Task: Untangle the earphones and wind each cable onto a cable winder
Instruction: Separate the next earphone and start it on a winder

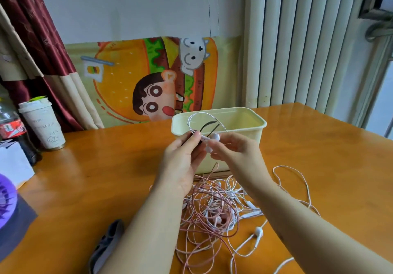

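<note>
Pinching the black cable winder (207, 124) in our left hand (182, 161), we grip the white earbud (215, 136) just right of it in our right hand (234, 152); tangled earphones (212, 209) lie toward the bench's (95, 178) near edge.

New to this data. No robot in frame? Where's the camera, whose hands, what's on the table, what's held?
No robot here: one wide-angle camera worn on a person's head looks forward and down at their bare hands. The left hand pinches a thin black strip, possibly a cable winder; I cannot tell. The right hand holds a white earphone whose cable loops above both hands. Below them, on the orange-brown wooden table, lies a tangled heap of pink and white earphone cables. Behind the hands stands a pale yellow plastic box; at far left, a white lidded cup and a red-labelled cola bottle.
</note>
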A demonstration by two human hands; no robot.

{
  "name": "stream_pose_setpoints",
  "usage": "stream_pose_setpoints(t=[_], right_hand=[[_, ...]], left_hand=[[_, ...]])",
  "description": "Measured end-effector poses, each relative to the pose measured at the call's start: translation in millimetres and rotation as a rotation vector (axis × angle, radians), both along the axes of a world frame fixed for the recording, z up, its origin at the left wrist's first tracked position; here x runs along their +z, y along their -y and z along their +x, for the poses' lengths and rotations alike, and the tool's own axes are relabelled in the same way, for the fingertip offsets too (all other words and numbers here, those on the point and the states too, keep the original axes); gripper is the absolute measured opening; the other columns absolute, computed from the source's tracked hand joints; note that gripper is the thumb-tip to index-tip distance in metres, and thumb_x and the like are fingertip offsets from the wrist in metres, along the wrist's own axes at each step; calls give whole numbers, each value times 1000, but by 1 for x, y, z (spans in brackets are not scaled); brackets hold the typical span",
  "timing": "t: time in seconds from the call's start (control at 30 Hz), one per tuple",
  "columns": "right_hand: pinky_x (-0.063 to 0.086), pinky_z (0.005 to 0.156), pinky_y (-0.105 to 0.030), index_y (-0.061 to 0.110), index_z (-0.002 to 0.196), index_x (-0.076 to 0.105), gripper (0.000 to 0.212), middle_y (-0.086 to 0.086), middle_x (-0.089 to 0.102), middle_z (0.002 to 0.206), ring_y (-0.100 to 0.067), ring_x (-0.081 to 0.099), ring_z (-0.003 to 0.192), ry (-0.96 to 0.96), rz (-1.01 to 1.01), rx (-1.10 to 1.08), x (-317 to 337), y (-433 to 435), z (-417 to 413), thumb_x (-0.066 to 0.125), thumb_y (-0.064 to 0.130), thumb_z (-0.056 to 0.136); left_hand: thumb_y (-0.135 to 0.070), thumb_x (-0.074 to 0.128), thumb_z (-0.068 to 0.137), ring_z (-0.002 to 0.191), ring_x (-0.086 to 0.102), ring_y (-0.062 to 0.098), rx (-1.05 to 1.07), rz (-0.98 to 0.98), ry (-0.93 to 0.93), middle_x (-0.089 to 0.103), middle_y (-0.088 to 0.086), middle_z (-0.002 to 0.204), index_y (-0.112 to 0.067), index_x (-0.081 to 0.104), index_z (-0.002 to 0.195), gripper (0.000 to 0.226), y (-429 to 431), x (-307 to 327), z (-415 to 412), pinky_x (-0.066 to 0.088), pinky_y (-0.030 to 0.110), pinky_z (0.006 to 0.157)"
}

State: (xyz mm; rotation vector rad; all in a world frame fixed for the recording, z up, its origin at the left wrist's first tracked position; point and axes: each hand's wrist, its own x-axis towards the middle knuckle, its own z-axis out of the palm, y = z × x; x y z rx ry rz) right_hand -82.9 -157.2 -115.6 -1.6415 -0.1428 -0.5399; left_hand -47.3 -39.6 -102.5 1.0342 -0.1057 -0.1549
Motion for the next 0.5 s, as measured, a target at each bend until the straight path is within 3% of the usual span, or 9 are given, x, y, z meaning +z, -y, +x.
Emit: stream_pose_setpoints(t=[0.13, 0.23, 0.33, 0.5], right_hand=[[56, 76, -27, 10, 84, 73, 12, -4, 71, 79, -14, 64, 75, -165, 297, 97, -6, -6, 10, 67, 21, 86], [54, 72, -24, 6, 94, 70, 13, -10, 66, 84, -13, 60, 69, -266, 460, 208, -5, -8, 15, 65, 16, 88], [58, 71, -28, 10, 113, 59, 28, -10, 67, 90, -16, 65, 68, -228, 592, 250, -2, -7, 19, 65, 9, 86], [56, 63, -27, 13, 109, 57, 26, -8, 71, 88, -20, 69, 72, -126, 567, 236, -3, -15, 18, 65, 7, 85]], left_hand=[[-10, 60, 93, 72, 67, 11, 44, -35, 6, 70, 4, 82, -11, 68, 94, 8, 4, -4, 7, 56, 19, 64], [-11, 61, 93, 69, 69, 9, 81, -10, 23, 71, 2, 80, -12, 68, 96, 8, 4, -7, 10, 55, 19, 61], [-15, 62, 92, 74, 68, 9, 106, 11, 24, 71, 3, 89, -14, 69, 98, 9, 1, -6, 14, 54, 17, 61], [-16, 61, 94, 91, 68, 18, 132, -13, 14, 71, 15, 109, -10, 68, 111, 19, -3, -4, 18, 55, 27, 81]])
